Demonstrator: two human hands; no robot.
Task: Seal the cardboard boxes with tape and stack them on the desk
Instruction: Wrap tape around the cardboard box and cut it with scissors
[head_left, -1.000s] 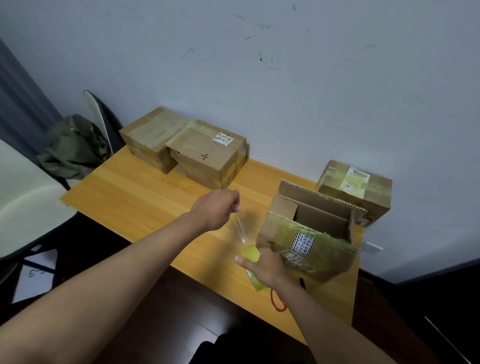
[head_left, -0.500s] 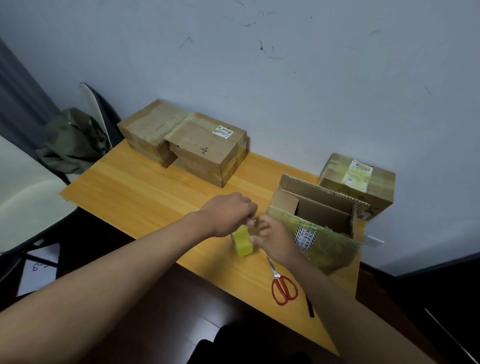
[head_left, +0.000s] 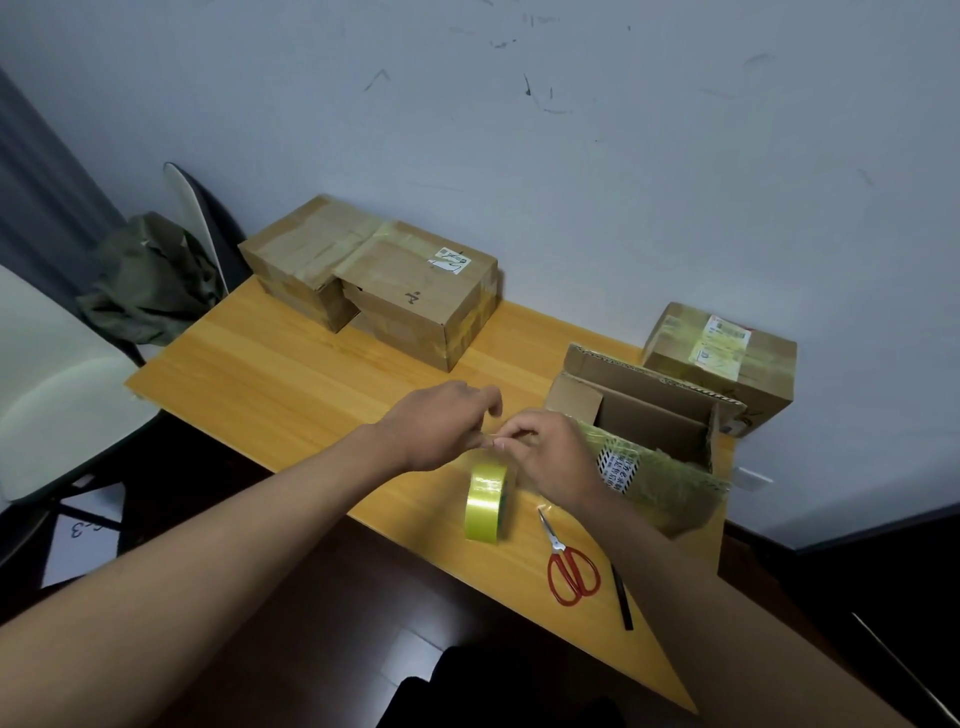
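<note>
A yellow-green tape roll (head_left: 487, 500) hangs just above the wooden desk (head_left: 291, 384), below my two hands. My left hand (head_left: 441, 423) and my right hand (head_left: 550, 452) meet above the roll and both pinch the free end of the clear tape. To the right stands an open cardboard box (head_left: 644, 431) with its flaps up and its near flap covered in old yellow tape. Two sealed boxes (head_left: 410, 291) sit together at the back left of the desk. A third sealed box (head_left: 722, 358) rests at the back right by the wall.
Red-handled scissors (head_left: 569, 564) and a black pen (head_left: 622, 597) lie near the desk's front edge, right of the roll. A white chair (head_left: 47, 384) stands to the left, and a second chair with a green cloth (head_left: 150, 280) is behind it. The wall runs close behind the desk.
One second ago my hands were apart with tape stretched between them. They have come together above the roll, which now hangs lower; the scissors, hidden before, have come into view.
</note>
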